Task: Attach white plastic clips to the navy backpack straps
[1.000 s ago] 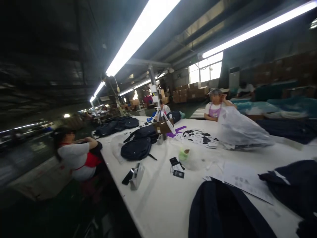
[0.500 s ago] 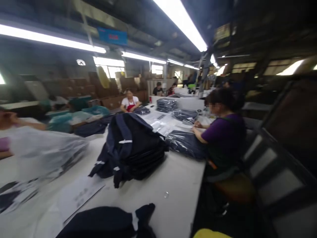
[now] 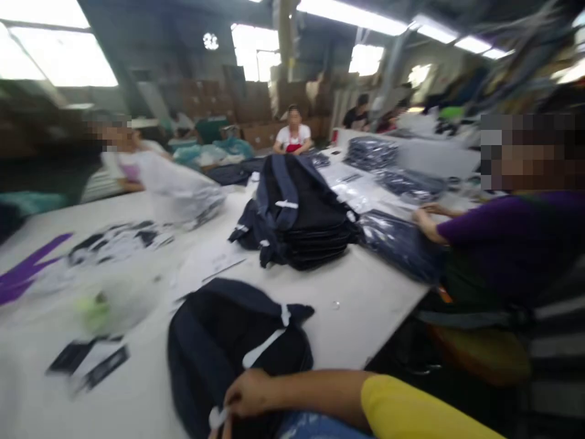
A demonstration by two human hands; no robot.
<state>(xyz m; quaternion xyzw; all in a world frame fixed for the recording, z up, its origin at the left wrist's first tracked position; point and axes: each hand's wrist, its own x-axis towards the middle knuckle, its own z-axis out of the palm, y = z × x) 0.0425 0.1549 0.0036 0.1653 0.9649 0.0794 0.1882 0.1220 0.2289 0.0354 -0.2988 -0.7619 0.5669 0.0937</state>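
Observation:
A dark navy backpack (image 3: 247, 323) lies on the table in front of me, its shoulder straps facing up and white bands (image 3: 286, 315) around the strap ends. From the lower right my right hand (image 3: 250, 393) reaches over it, below a yellow sleeve. Its fingers are closed on a white band (image 3: 218, 417) at the backpack's near edge. Just below, at the frame's bottom edge, a little skin shows that looks like fingertips of my left hand (image 3: 221, 432); the rest of that hand is out of frame.
A stack of navy backpacks (image 3: 311, 213) stands beyond. Left lie white papers (image 3: 208, 262), black-and-white tags (image 3: 94, 363) and a purple strip (image 3: 31, 268). A co-worker in purple (image 3: 516, 244) on the right handles a plastic-wrapped bundle (image 3: 397, 241); another person (image 3: 130, 155) holds a translucent bag (image 3: 176, 189).
My view has swung left and down, bringing the near backpack more fully into frame. My right arm and hand have come into view over it; earlier only a bit of yellow sleeve showed.

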